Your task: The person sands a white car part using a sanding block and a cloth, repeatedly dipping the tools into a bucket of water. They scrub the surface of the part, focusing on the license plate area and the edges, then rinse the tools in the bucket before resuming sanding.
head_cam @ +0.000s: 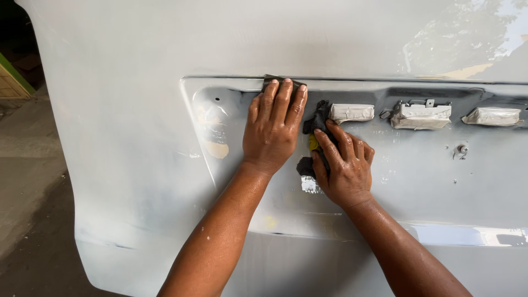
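Pressing your left hand [272,129] flat keeps the sanding sheet [281,82] against the grey panel [126,110] at centre frame, while your right hand [344,165] pins a dark rag [316,124].

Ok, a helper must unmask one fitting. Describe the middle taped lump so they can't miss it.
Start at the grey panel and its long recess. Three taped lumps sit along the recess top; the middle lump lies right of the right hand. Only it has bare metal brackets poking above the tape.
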